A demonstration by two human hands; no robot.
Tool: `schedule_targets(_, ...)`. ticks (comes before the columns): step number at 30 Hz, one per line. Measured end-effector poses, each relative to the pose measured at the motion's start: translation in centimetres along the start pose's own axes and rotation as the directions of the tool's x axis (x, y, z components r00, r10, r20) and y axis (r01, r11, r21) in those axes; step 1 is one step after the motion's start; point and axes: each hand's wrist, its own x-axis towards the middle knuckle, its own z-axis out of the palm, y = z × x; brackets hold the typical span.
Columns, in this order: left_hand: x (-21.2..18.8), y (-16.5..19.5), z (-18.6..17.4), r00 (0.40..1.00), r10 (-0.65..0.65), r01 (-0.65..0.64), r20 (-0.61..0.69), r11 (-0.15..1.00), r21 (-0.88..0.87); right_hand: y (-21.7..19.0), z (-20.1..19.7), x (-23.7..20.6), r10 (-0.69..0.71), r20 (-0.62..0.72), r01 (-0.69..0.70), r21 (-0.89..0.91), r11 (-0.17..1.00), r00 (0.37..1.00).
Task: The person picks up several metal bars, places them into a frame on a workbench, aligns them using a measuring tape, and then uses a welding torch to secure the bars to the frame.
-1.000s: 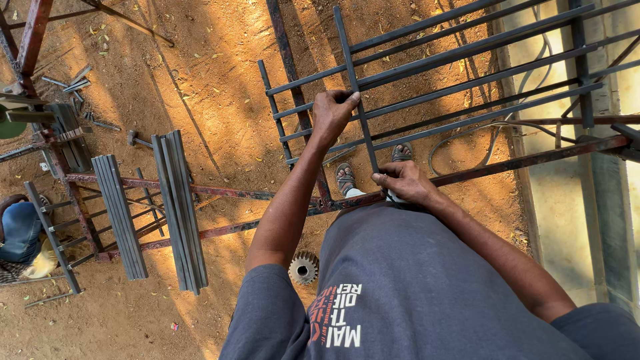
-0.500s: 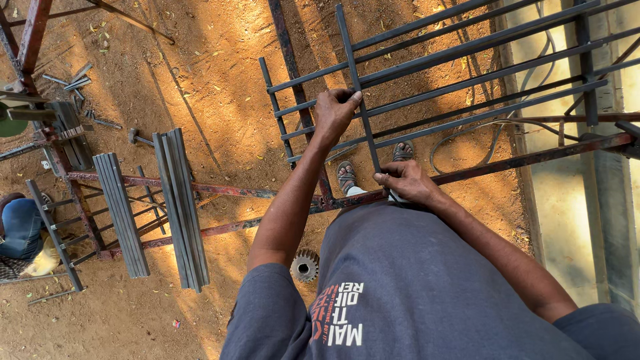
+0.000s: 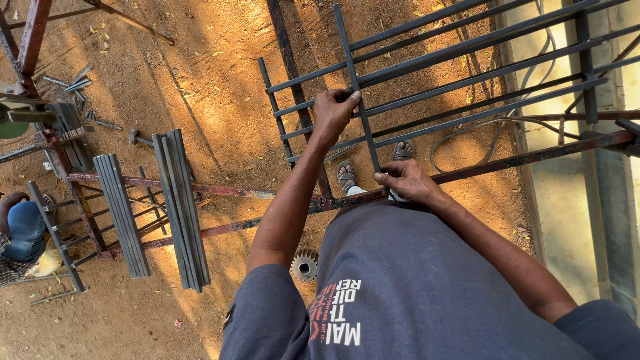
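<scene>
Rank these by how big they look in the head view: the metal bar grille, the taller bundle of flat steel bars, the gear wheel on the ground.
1. metal bar grille, by far the largest, gripped by both hands.
2. bundle of flat steel bars, laid across the rusty frame.
3. gear wheel, smallest, though it lies lower, so farther from the camera.

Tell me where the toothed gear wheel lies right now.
In the head view the gear wheel lies on the dirt ground, low and centre-left, beside the person's left upper arm and right of the stacked grey bars.
</scene>
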Motion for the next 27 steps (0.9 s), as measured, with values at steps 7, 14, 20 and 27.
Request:
schedule_targets(7, -0.6, -1.5, -0.9, 0.998, -0.045, 0.045, -0.036, 0.999, 0.004, 0.6, -2.1, -2.0, 0.276, -0.079, -0.253, 0.219, 0.942, 0.958)
schedule_targets(14, -5.7, -2.7, -2.7, 0.996, -0.087, 0.087, -0.006, 0.996, 0.031, 4.7, -6.3, -5.3, -0.002, 0.017, -0.015, 0.925, 0.379, 1.000)
schedule_targets(20, -11.0, -1.6, 1.5, 0.930, -0.208, 0.199, 0.302, 0.978, 0.062, 0.7, -7.3, -6.5, -0.203, -0.186, 0.269, 0.467, 0.842, 0.961)
schedule_targets(27, -13.2, -2.6, 4.0, 0.882, -0.041, 0.092, 0.470, 0.992, -0.086, -2.0, -5.5, -9.2, -0.571, -0.324, 0.557, -0.146, 0.818, 0.754)
